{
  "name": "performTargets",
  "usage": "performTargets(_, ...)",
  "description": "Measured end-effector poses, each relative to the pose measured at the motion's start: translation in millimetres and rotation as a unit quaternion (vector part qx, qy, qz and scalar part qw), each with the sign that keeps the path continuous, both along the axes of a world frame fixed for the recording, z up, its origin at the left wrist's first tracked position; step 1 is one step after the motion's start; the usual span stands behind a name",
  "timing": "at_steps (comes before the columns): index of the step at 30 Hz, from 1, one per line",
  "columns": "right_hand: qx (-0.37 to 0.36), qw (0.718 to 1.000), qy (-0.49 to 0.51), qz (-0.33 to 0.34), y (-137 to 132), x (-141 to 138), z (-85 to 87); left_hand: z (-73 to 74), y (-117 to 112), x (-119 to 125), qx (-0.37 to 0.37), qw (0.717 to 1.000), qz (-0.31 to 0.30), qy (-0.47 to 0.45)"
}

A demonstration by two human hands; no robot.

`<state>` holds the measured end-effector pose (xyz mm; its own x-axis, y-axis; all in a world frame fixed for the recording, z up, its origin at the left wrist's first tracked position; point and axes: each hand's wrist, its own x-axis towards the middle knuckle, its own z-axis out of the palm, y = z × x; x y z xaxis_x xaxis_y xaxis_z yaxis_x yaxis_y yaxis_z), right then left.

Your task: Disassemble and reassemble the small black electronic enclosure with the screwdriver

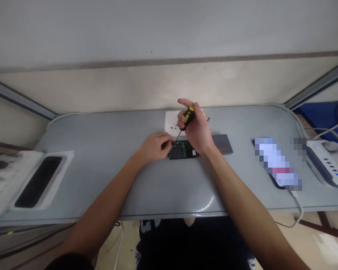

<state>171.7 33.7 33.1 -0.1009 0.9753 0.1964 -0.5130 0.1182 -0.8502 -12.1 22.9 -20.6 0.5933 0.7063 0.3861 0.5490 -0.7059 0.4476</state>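
Observation:
My right hand (pixel 195 129) is closed round a small screwdriver (pixel 187 118) with a black and yellow handle, its tip pointing down at a green circuit board (pixel 184 147). The board sits in an open black device case (pixel 183 153) at the middle of the grey table (pixel 101 150). My left hand (pixel 154 145) rests at the case's left edge, fingers pinched together against it. A dark flat cover (pixel 224 144) lies just right of the case, partly behind my right wrist.
A white sheet (pixel 171 122) with small dark bits lies behind the case. A white tray with a black phone-like slab (pixel 39 182) sits far left. On the right are a blurred-out phone (pixel 277 163) with a cable and a white power strip (pixel 325 165).

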Motion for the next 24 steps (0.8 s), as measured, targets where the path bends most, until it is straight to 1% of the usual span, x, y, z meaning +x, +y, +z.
performTargets(5, 0.0, 1.0, 0.012, -0.004, -0.3, 1.9, -4.5, -0.7, 0.0, -0.2, 0.006, 1.0, 0.001, 0.004)
performTargets(8, -0.015, 0.999, 0.016, -0.03, 0.2, 1.9, -7.6, -0.8, 0.0, -0.4, 0.006, 1.0, 0.001, 0.005)
performTargets(11, -0.007, 0.998, 0.017, -0.052, 2.3, 1.5, -7.7, -0.4, -0.1, -0.5, 0.004, 1.0, 0.004, 0.005)
performTargets(15, -0.016, 1.0, 0.026, -0.006, 2.5, 1.6, -4.0, 0.1, -0.4, -1.1, -0.001, 1.0, 0.005, 0.006)
performTargets(17, -0.019, 1.0, 0.021, 0.005, 1.4, 1.5, -4.1, 0.3, -0.6, -1.5, 0.006, 1.0, 0.004, 0.006)
performTargets(19, -0.016, 1.0, 0.017, -0.01, 0.7, 0.5, -6.3, 0.7, -0.9, -2.0, 0.018, 1.0, 0.002, 0.002)
performTargets(22, -0.006, 0.998, 0.017, -0.055, 0.6, -2.2, -9.8, 1.7, -1.4, -2.4, 0.025, 1.0, -0.002, -0.001)
performTargets(24, 0.002, 0.998, 0.021, -0.063, 0.2, -3.5, -9.0, 2.2, -1.5, -2.5, 0.022, 1.0, -0.004, 0.001)
